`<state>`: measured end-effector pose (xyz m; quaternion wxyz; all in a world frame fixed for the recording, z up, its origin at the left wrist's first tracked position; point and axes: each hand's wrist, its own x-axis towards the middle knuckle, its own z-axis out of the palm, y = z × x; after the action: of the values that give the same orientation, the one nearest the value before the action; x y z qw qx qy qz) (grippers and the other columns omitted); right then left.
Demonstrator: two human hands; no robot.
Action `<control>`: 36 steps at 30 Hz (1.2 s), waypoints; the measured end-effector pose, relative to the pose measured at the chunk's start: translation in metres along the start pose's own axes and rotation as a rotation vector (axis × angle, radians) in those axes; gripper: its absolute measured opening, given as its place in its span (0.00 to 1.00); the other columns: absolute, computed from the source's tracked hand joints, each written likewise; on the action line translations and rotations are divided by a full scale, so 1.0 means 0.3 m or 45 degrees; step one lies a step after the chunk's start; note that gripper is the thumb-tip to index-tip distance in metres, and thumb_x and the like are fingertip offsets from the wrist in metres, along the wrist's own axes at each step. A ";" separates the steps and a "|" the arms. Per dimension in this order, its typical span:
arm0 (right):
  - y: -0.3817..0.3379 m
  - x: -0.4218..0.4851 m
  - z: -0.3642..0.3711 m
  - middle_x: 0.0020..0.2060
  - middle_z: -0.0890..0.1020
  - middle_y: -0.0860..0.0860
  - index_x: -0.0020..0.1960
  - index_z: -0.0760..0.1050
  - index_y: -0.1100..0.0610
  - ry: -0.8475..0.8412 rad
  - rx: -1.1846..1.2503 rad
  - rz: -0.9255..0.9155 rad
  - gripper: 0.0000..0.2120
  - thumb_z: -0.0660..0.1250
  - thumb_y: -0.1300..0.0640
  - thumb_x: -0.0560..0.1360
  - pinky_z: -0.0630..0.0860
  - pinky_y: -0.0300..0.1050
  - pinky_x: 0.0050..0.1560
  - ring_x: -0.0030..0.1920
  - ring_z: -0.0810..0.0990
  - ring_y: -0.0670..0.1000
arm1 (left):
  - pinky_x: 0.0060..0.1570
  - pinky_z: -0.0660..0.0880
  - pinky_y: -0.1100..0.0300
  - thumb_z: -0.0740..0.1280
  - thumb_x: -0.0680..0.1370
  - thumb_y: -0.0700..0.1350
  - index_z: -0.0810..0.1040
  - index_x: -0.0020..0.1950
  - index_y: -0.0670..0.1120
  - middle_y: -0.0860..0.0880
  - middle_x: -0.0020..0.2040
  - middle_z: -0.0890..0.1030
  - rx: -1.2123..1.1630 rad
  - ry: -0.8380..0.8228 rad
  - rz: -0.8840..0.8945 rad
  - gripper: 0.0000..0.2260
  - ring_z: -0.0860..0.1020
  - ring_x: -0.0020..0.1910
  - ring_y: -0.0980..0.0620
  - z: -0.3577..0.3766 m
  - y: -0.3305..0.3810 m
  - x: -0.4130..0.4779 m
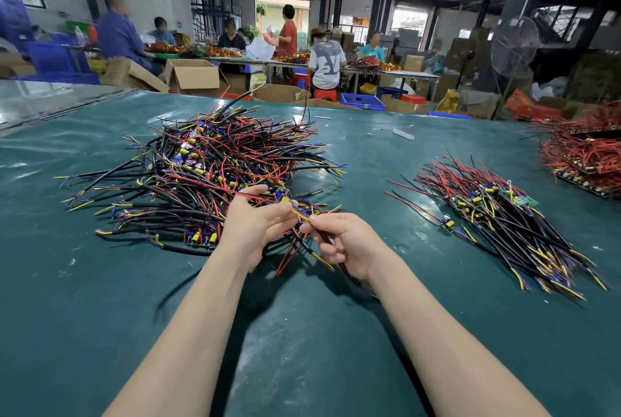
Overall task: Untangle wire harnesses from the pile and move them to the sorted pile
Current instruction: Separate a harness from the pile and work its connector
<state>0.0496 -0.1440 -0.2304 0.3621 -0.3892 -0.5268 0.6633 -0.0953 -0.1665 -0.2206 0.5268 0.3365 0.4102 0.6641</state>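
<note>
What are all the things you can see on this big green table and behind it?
tangled pile: one, black, red, yellow and blue, table's left-middle.
sorted pile: one, same colours, lined up at right.
red wire heap: one, mostly red, far right edge.
table cover: one, dark green, under everything.
cardboard boxes: several, brown, behind the table.
crates: a few, blue, on the floor behind.
fan: one, grey, back right.
workers: several, far tables.
harness: one, black cable, before the tangled pile.
left hand: one, touching the pile's near edge.
right hand: one, pinching the harness.
</note>
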 end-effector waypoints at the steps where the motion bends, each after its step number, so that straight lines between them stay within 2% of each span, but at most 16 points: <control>1: -0.002 -0.004 0.002 0.21 0.71 0.48 0.37 0.76 0.62 -0.027 -0.070 0.012 0.11 0.61 0.63 0.77 0.57 0.31 0.16 0.17 0.66 0.42 | 0.32 0.80 0.61 0.65 0.73 0.27 0.65 0.58 0.42 0.40 0.37 0.81 0.006 0.006 -0.004 0.19 0.81 0.30 0.50 -0.001 0.001 0.000; 5: -0.019 -0.015 0.003 0.18 0.70 0.46 0.36 0.77 0.61 -0.070 -0.352 0.051 0.09 0.64 0.65 0.75 0.62 0.31 0.18 0.18 0.70 0.43 | 0.31 0.79 0.62 0.69 0.70 0.28 0.63 0.60 0.42 0.40 0.38 0.79 0.176 0.050 0.061 0.24 0.78 0.32 0.49 0.006 -0.009 -0.003; 9: 0.002 -0.014 0.015 0.18 0.69 0.46 0.35 0.77 0.59 -0.028 -0.443 0.023 0.10 0.65 0.63 0.75 0.60 0.31 0.18 0.18 0.68 0.43 | 0.28 0.77 0.64 0.68 0.71 0.29 0.66 0.56 0.41 0.43 0.36 0.80 0.186 0.095 0.114 0.19 0.79 0.26 0.56 0.004 -0.042 -0.004; 14: 0.013 -0.001 0.022 0.22 0.71 0.47 0.40 0.76 0.60 -0.131 -0.188 -0.023 0.13 0.57 0.61 0.79 0.55 0.29 0.17 0.18 0.64 0.41 | 0.29 0.78 0.63 0.66 0.74 0.31 0.71 0.47 0.44 0.45 0.32 0.81 0.082 0.136 0.172 0.10 0.79 0.27 0.54 -0.010 -0.034 0.004; 17: 0.005 -0.001 0.018 0.20 0.71 0.45 0.42 0.76 0.60 -0.151 -0.072 0.003 0.11 0.57 0.63 0.79 0.54 0.29 0.17 0.18 0.64 0.40 | 0.29 0.77 0.66 0.67 0.74 0.33 0.72 0.44 0.45 0.51 0.28 0.81 0.025 0.186 0.246 0.08 0.79 0.27 0.57 -0.011 -0.013 0.007; 20: 0.001 -0.010 0.018 0.20 0.71 0.46 0.43 0.76 0.60 -0.154 0.016 0.087 0.08 0.59 0.63 0.78 0.57 0.28 0.16 0.19 0.67 0.41 | 0.28 0.76 0.68 0.66 0.75 0.33 0.72 0.42 0.45 0.53 0.26 0.80 -0.061 0.177 0.215 0.08 0.78 0.26 0.60 0.003 -0.016 0.000; 23: -0.014 -0.009 0.019 0.21 0.73 0.48 0.39 0.77 0.60 -0.090 -0.088 0.131 0.08 0.63 0.64 0.76 0.58 0.30 0.16 0.18 0.67 0.42 | 0.27 0.75 0.68 0.67 0.74 0.33 0.73 0.40 0.46 0.54 0.25 0.79 -0.093 0.221 0.217 0.09 0.77 0.25 0.61 0.014 -0.021 -0.005; 27: -0.020 0.009 0.030 0.18 0.72 0.46 0.36 0.77 0.59 0.015 -0.280 0.036 0.08 0.67 0.63 0.74 0.55 0.30 0.16 0.18 0.64 0.42 | 0.27 0.76 0.67 0.68 0.73 0.33 0.73 0.41 0.46 0.53 0.25 0.80 -0.103 0.274 0.307 0.09 0.77 0.25 0.60 0.009 -0.009 -0.003; 30: 0.000 0.017 0.041 0.20 0.69 0.47 0.35 0.75 0.59 -0.031 -0.216 0.039 0.11 0.64 0.60 0.77 0.54 0.30 0.16 0.18 0.63 0.41 | 0.27 0.75 0.67 0.68 0.73 0.31 0.73 0.42 0.45 0.53 0.24 0.79 -0.097 0.372 0.404 0.10 0.77 0.24 0.59 -0.009 -0.006 -0.002; 32: 0.000 0.016 0.035 0.24 0.68 0.50 0.38 0.76 0.60 -0.127 -0.095 0.105 0.12 0.60 0.63 0.78 0.55 0.29 0.16 0.19 0.64 0.41 | 0.28 0.75 0.68 0.68 0.73 0.31 0.72 0.42 0.45 0.53 0.24 0.79 -0.113 0.431 0.443 0.10 0.77 0.24 0.60 -0.022 -0.002 0.002; 34: -0.008 0.015 0.022 0.26 0.71 0.51 0.38 0.76 0.61 -0.148 -0.087 0.149 0.11 0.60 0.66 0.77 0.56 0.29 0.17 0.20 0.66 0.41 | 0.28 0.75 0.68 0.68 0.73 0.32 0.72 0.42 0.46 0.53 0.24 0.79 -0.118 0.450 0.452 0.10 0.77 0.24 0.60 -0.023 -0.004 0.004; 36: -0.009 0.016 0.010 0.24 0.74 0.50 0.36 0.76 0.61 -0.085 -0.180 0.155 0.10 0.62 0.68 0.75 0.56 0.30 0.16 0.20 0.66 0.42 | 0.27 0.75 0.68 0.69 0.73 0.32 0.73 0.43 0.45 0.53 0.24 0.79 -0.087 0.427 0.454 0.10 0.76 0.24 0.60 -0.008 -0.011 0.002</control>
<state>0.0451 -0.1405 -0.2280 0.2751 -0.4229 -0.5594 0.6577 -0.0960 -0.1661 -0.2245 0.3370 0.2706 0.4033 0.8066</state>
